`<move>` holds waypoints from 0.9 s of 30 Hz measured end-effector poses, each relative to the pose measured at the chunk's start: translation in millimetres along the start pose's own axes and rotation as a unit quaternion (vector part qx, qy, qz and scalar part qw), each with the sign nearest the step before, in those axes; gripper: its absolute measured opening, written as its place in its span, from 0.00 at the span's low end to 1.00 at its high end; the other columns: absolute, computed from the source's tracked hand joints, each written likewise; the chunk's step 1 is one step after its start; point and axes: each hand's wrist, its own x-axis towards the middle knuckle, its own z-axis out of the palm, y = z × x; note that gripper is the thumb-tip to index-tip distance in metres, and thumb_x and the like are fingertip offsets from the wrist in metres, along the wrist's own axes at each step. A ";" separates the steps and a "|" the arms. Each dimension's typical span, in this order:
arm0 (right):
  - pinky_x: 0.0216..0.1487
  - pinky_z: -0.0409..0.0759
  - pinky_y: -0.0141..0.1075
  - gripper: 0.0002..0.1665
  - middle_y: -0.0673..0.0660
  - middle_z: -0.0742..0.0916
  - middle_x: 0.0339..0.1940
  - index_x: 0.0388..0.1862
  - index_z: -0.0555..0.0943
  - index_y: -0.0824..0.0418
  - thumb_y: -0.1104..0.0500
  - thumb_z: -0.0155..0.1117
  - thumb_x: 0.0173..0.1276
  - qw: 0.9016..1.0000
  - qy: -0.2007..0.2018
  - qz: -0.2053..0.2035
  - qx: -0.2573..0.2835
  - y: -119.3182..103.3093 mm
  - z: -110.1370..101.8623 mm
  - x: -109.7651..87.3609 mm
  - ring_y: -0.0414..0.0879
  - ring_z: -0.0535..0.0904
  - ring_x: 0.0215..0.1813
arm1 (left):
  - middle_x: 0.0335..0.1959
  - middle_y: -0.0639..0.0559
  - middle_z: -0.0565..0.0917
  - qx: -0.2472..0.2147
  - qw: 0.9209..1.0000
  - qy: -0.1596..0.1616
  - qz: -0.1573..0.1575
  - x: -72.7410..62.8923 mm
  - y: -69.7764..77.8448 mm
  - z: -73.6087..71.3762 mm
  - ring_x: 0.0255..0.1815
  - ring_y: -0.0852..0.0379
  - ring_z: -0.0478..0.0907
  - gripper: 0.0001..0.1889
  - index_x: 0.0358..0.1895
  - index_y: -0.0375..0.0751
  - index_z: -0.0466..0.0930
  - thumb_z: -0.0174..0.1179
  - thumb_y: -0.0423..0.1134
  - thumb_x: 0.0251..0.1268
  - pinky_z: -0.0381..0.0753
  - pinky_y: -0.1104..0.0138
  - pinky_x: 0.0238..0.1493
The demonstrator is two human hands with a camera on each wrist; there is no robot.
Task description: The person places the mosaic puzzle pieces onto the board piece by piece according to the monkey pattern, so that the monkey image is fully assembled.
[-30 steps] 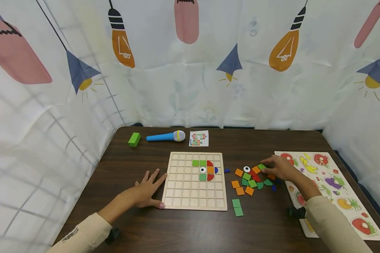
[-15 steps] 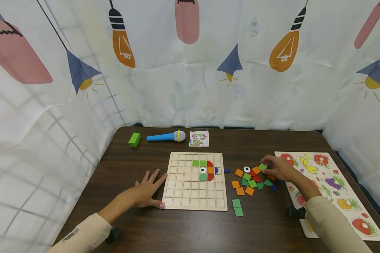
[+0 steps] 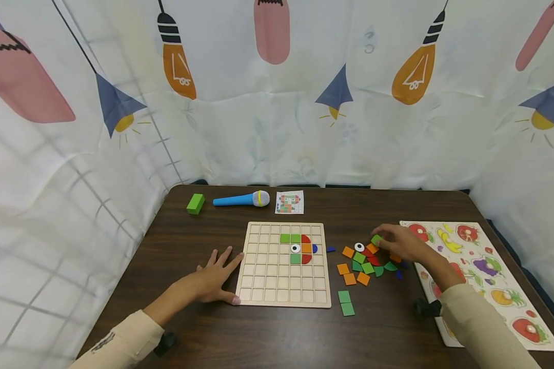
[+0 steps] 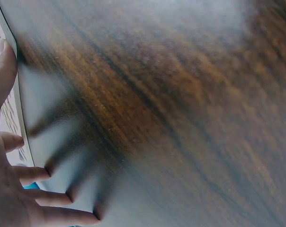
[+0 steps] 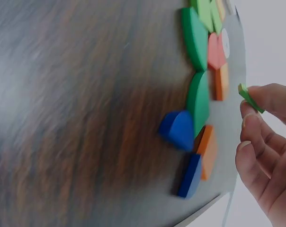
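While the right hand [image 3: 402,243] pinches a green tile [image 3: 376,239] near loose pieces [image 3: 363,278], the splayed left hand [image 3: 214,279] touches the grid board [image 3: 271,282] beside it, partly filled but mostly bare.

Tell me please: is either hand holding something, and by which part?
The right hand pinches a green tile on the side toward the hand; the exact contact is hidden. The left hand holds nothing, only touching the grid board.
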 end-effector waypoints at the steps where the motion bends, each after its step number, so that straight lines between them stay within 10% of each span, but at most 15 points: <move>1: 0.34 0.77 0.37 0.15 0.51 0.85 0.34 0.56 0.81 0.62 0.60 0.63 0.74 1.000 0.000 -0.005 0.003 -1.9 0.1 1.0 0.42 0.77 0.31 | 0.81 0.31 0.44 0.000 1.000 0.000 -0.001 0.3 0.4 -0.4 0.77 0.18 0.42 0.59 0.82 0.46 0.46 0.69 0.67 0.52 0.60 0.21 0.56; 27: 0.35 0.76 0.33 0.17 0.50 0.85 0.37 0.56 0.83 0.59 0.58 0.68 0.71 0.998 -0.026 -0.055 0.032 -67.5 39.9 50.6 0.41 0.75 0.34 | 0.81 0.31 0.44 0.005 1.000 0.003 -0.005 0.2 0.3 -1.0 0.77 0.18 0.42 0.60 0.82 0.46 0.46 0.68 0.68 0.51 0.61 0.21 0.55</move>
